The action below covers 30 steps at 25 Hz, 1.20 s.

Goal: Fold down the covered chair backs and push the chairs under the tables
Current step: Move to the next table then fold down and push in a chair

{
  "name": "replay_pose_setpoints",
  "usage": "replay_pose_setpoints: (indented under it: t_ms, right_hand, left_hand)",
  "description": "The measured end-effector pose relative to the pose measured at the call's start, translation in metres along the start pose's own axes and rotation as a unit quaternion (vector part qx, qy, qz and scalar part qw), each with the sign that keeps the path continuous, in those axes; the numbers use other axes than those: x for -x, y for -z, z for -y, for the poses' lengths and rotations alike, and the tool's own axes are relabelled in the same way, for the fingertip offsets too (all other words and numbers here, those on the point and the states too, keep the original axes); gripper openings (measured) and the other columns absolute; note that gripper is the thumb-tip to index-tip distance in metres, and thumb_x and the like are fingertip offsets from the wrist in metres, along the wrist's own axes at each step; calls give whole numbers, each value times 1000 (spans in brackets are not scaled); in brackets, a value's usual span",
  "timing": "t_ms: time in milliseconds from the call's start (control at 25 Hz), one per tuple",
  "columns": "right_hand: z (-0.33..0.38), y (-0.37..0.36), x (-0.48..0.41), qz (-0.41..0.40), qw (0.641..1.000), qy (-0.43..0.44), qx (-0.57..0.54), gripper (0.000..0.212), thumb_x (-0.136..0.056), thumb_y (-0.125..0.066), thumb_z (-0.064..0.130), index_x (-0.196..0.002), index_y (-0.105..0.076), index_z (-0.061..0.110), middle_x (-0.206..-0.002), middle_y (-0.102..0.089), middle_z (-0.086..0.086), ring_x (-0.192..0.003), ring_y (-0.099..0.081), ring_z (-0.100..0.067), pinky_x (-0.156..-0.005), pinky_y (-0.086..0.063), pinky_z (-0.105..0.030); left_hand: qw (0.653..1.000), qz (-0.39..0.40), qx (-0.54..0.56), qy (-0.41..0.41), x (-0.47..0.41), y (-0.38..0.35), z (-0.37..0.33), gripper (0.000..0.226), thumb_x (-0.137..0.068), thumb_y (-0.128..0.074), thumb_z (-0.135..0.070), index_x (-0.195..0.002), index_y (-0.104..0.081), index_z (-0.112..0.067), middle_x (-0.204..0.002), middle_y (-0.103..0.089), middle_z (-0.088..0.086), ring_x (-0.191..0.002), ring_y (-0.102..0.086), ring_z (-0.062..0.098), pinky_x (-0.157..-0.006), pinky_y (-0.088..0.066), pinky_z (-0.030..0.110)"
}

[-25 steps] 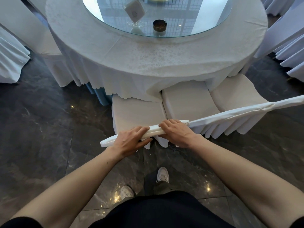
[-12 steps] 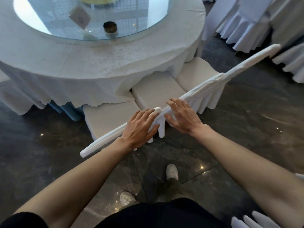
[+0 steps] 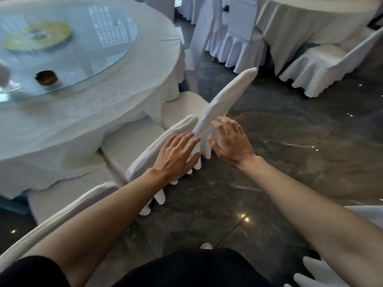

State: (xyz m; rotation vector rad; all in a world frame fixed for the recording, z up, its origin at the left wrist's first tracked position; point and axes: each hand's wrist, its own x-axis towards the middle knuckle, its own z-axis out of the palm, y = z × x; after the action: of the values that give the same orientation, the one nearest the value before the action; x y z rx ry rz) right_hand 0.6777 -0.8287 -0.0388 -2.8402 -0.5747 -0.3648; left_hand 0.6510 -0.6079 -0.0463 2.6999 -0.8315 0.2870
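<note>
Head view, only one. Both bare forearms reach forward over dark glossy floor (image 3: 279, 154). Left hand (image 3: 176, 156) is flat, fingers spread, palm down on the top edge of a folded chair back (image 3: 159, 146), the middle one of three, which lies low and runs diagonally from lower left to upper right. Right hand (image 3: 232, 141) is also splayed, fingers apart, thumb just beside the base of a second chair back (image 3: 228, 96); contact of the palm with the cloth cannot be told. Neither hand is pinching anything. That second back, the rightmost, is tilted and points up and to the right, its tip well above the hands. A third back (image 3: 62, 214) lies folded at lower left, under the left forearm. All three chairs wear white covers with scalloped skirts hanging toward the floor. Their seats (image 3: 132, 137) sit partly tucked below the cloth hem of the round bench (image 3: 116, 96) at left. On the bench is a glass turntable (image 3: 68, 52) with a small dark bowl (image 3: 46, 77) on it and a blurred yellow item further back. Upper right: another clothed bench (image 3: 310, 21) with upright covered chairs (image 3: 238, 32) around it. Dark clothing and a white shoe tip (image 3: 206, 246) at bottom.
</note>
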Motion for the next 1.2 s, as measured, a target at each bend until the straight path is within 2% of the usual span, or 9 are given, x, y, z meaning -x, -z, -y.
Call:
replay_pose_setpoints:
  t_ms: [160, 360, 680, 920, 1200]
  right_hand:
    - [-106, 33, -5, -27, 998, -48, 36, 56, -95, -40, 47, -136, -43, 8, -140, -44, -21, -132, -39, -38, -112, -28, -51]
    - [-208, 52, -25, -57, 993, -86, 62, 54, -96, -42, 44, -133, -48, 5, -136, -47, -23, -129, -42, -38, -110, -31, -51]
    - [-364, 51, -142, -62, 990, -86, 90, 55, -97, -40, 47, -135, -47, 7, -138, -46, -22, -130, -40, -37, -110, -30, -50]
    - [-471, 48, -255, -51, 993, -58, 87, 56, -96, -39, 47, -135, -47, 7, -138, -46, -22, -130, -42, -38, -111, -30, -50]
    - [-615, 6, -403, -35, 998, 25, 54, 56, -96, -38, 46, -134, -48, 7, -137, -47, -21, -129, -42, -37, -111, -29, -49]
  left_hand:
    - [999, 7, -13, -41, -113, -29, -41, 49, -99, -37, -46, -139, -44, -18, -142, -47, 9, -131, -43, 28, -110, -32, 49]
    - [997, 17, 0, -80, -228, -62, -66, 52, -99, -30, -49, -138, -46, -18, -142, -47, 9, -131, -42, 29, -109, -30, 46]
    - [991, -37, 0, -125, -435, -109, -44, 48, -98, -37, -46, -135, -45, -17, -141, -47, 11, -131, -41, 30, -111, -27, 46]
    - [995, -46, -15, -90, -586, -136, -9, 54, -99, -27, -51, -134, -48, -16, -140, -49, 11, -129, -43, 31, -109, -31, 46]
    - [997, -62, -54, -11, -735, -192, 42, 49, -99, -37, -46, -133, -50, -14, -137, -51, 12, -128, -45, 30, -107, -34, 44]
